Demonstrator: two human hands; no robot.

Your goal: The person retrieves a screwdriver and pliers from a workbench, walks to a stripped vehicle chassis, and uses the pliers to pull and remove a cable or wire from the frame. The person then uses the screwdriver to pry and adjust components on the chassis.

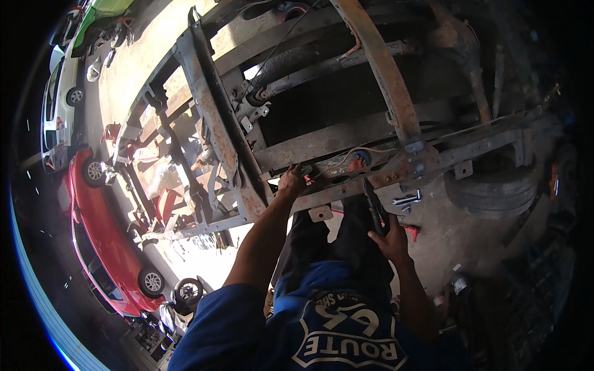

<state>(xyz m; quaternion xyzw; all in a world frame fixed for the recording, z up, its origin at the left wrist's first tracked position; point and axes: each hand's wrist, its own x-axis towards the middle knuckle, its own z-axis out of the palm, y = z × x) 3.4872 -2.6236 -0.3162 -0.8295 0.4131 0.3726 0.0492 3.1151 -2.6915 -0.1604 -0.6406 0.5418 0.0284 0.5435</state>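
A rusty vehicle chassis frame [387, 176] stretches across in front of me, its near side rail close to my body. My left hand [292, 182] rests at the top of that rail with its fingers curled. By its fingertips shows a small green piece [307, 170], too small to name. Lower and to the right, my right hand [392, 240] grips dark pliers [374, 205], their tip pointing up at the rail. A thin cable [346, 154] runs along the rail between the two hands, near a blue and red round part [359, 161].
Wrenches [406, 200] and a red tool [413, 232] lie on the floor right of my legs. Stacked tyres [492, 191] stand under the frame at right. A red car [102, 235] and a white car [59, 105] are parked at left. A crossmember [213, 117] slants across the frame.
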